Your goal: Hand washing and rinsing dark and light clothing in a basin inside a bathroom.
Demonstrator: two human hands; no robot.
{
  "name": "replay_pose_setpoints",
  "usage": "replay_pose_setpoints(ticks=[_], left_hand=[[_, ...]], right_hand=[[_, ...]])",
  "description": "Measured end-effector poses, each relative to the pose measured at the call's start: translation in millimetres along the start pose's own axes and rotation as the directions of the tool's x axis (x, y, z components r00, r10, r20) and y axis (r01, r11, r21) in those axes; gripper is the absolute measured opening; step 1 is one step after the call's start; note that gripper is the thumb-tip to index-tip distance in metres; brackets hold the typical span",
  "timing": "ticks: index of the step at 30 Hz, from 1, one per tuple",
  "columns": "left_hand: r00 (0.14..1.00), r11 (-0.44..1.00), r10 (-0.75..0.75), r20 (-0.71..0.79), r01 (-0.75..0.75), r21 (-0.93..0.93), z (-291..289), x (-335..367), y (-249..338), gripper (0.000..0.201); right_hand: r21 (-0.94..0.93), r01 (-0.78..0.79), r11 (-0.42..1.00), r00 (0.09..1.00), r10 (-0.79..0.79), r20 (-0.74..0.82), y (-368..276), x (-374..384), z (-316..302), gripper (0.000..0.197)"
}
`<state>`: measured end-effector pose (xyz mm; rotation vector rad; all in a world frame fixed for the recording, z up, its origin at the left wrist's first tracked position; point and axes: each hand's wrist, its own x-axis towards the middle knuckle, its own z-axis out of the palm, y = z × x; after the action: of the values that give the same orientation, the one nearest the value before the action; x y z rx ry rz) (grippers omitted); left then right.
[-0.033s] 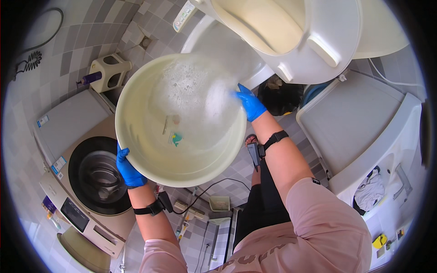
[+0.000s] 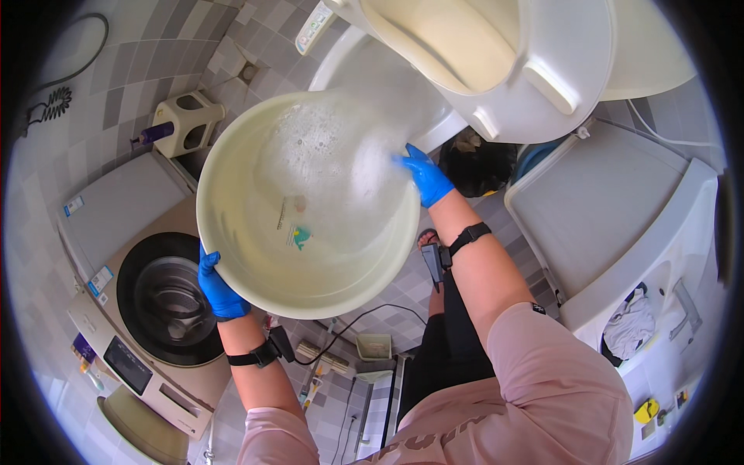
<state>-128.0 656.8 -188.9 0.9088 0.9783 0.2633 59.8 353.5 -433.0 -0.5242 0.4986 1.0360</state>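
Observation:
I hold a large pale yellow-green basin (image 2: 310, 287) with both hands, each in a blue glove. My left hand (image 2: 221, 288) is closed on its near left rim. My right hand (image 2: 426, 177) grips the right rim, its fingertips blurred. Cloudy, foamy water (image 2: 318, 143) gathers at the far side, and a small green whale print (image 2: 301, 237) shows on the basin's bottom. The far rim is over the bowl of a white toilet (image 2: 332, 58) and is hidden by blurred water there. The toilet's seat (image 2: 585, 62) is raised.
At left are a front-loading washing machine (image 2: 169, 298) and a beige stool (image 2: 186, 124) beside a purple bottle (image 2: 159, 132). A black bin bag (image 2: 477, 167) stands right of the basin. Farther right are a grey panel (image 2: 601, 205) and a sink with grey cloth (image 2: 629, 325).

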Motion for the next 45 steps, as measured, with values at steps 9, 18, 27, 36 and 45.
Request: replay_pose_setpoints(ticks=[9, 18, 27, 36, 45], left_hand=[[1.000, 1.000, -0.002, -0.008, 0.002, 0.030, 14, -1, 18, 0.065], [0.998, 0.998, -0.047, 0.043, 0.044, 0.051, 43, 6, 26, 0.063], [0.992, 0.991, -0.108, 0.071, 0.101, 0.087, 66, 20, 40, 0.064], [0.982, 0.966, -0.155, 0.105, 0.128, 0.224, 85, 27, 68, 0.058], [0.971, 0.910, -0.193, 0.142, 0.123, 0.396, 115, 37, 104, 0.050]], right_hand=[[-0.056, -0.044, 0.997, 0.998, 0.042, -0.049, -9, -4, 21, 0.053], [-0.008, -0.052, 0.999, 0.998, 0.052, -0.030, -13, -10, 12, 0.057], [0.052, -0.096, 0.994, 0.995, 0.095, 0.015, -9, -12, 6, 0.056], [0.164, -0.229, 0.960, 0.973, 0.224, 0.051, 4, -18, 1, 0.054], [0.223, -0.365, 0.904, 0.929, 0.369, 0.024, 17, -11, -9, 0.045]])
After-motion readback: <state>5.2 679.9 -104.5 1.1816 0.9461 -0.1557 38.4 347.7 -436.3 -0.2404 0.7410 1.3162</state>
